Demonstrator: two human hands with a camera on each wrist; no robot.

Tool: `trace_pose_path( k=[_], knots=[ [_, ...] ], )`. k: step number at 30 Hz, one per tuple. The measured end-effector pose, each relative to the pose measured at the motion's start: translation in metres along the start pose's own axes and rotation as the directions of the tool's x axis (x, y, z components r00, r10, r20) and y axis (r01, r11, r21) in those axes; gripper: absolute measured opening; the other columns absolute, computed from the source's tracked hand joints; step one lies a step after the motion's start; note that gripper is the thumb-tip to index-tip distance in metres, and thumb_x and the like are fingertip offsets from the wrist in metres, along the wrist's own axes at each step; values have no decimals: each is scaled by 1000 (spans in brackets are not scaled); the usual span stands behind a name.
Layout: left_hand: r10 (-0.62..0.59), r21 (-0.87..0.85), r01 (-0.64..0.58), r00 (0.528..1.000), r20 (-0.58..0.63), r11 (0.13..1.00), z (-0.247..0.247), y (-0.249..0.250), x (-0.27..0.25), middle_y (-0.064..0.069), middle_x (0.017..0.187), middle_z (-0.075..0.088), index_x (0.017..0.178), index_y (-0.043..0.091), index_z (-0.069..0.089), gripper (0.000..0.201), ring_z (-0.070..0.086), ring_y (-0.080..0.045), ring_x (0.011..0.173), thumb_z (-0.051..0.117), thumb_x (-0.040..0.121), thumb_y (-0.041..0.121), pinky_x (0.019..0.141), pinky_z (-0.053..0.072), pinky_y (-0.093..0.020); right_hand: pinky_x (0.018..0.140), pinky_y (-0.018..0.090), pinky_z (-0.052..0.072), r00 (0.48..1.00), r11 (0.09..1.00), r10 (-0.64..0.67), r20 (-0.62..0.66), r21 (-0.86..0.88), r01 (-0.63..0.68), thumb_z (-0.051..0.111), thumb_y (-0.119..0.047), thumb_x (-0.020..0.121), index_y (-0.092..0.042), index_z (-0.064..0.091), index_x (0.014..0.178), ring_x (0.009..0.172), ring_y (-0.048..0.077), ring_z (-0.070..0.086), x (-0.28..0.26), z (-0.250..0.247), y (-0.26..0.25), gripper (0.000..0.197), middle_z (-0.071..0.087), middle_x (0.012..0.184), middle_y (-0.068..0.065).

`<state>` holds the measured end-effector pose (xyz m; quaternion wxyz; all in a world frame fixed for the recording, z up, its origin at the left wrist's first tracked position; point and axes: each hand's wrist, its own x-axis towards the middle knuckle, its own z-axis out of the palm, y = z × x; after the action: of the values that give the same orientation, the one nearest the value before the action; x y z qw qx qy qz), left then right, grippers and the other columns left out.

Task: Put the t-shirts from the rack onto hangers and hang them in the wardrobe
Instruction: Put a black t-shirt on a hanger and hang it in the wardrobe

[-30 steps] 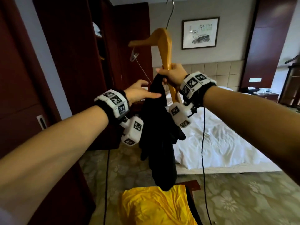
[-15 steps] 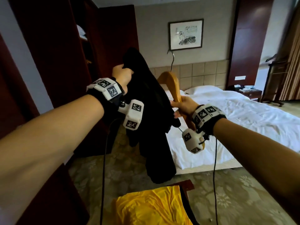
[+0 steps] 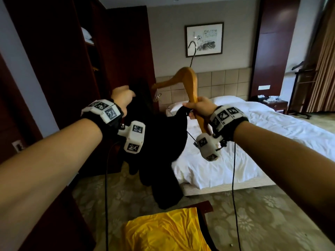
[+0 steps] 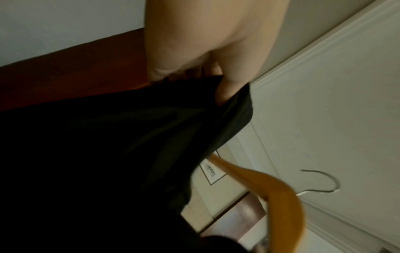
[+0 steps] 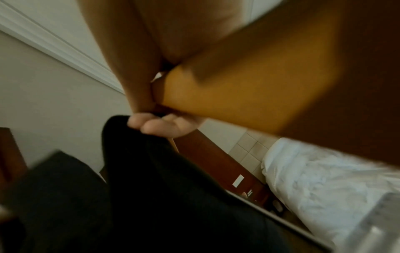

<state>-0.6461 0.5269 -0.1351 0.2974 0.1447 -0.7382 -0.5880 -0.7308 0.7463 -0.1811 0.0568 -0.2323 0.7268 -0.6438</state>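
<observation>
While the head view is taken first, a black t-shirt [image 3: 159, 142] of soft, limp cloth is seen held up between both hands over patterned carpet [image 3: 253, 211]. Its upper edge is gripped by the left hand [image 3: 121, 96], fingers curled into the fabric, close to the dark wooden wardrobe [image 3: 59, 60]. A smooth, curved wooden hanger [image 3: 188, 82] with a thin metal hook is clutched round one arm by the right hand [image 3: 199, 106], and a fold of the shirt is pinched there too. A crumpled white bed [image 3: 253, 134] lies to the right; a glossy yellow t-shirt [image 3: 163, 232] is draped below on the rack [image 3: 204, 208]. Open floor is left between bed and wardrobe.

From the left wrist, the left hand [image 4: 207, 51] is shown bunching the t-shirt's [image 4: 108, 154] hem, with the hanger [image 4: 277, 193] just beside the cloth.

From the right wrist, blurred, the fingertips [image 5: 151, 125] are pressed on the dark cloth [image 5: 162, 188] against the hanger [image 5: 249, 95].
</observation>
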Motion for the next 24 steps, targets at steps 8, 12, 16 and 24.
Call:
trace_pose_path(
  k=[8, 12, 16, 24],
  knots=[
    [-180, 185, 113, 900, 397, 976, 2, -17, -15, -1, 102, 66, 120, 23, 58, 38, 58, -11, 112, 55, 88, 2, 96, 37, -28, 44, 18, 47, 996, 995, -86, -12, -49, 85, 63, -14, 88, -9, 49, 78, 37, 8, 49, 6, 12, -51, 18, 52, 62, 4],
    [-128, 178, 30, 810, 573, 984, 16, -8, -33, 4, 114, 63, 117, 26, 56, 33, 56, -12, 109, 66, 86, 21, 96, 36, -38, 42, 19, 45, 994, 989, -103, 21, -103, 105, 64, -13, 88, -11, 46, 78, 38, 8, 47, 7, 25, -57, 21, 49, 61, 4],
    [-47, 168, -64, 812, 582, 984, 29, -10, -39, 0, 97, 64, 94, 21, 64, 9, 59, -11, 93, 60, 89, 15, 77, 43, -25, 39, 17, 43, 995, 989, -87, 57, -112, 93, 63, -13, 88, -9, 46, 78, 35, 6, 45, 4, 29, -58, 20, 47, 60, 5],
    [94, -91, -61, 900, 426, 994, 43, 2, -41, 1, 84, 58, 92, 20, 56, 15, 58, -11, 78, 45, 97, 10, 63, 45, -23, 44, 19, 48, 993, 1000, -21, 119, -8, 22, 59, -19, 91, -1, 51, 98, 43, 9, 56, -10, 5, -48, 21, 57, 83, 12]
  ],
)
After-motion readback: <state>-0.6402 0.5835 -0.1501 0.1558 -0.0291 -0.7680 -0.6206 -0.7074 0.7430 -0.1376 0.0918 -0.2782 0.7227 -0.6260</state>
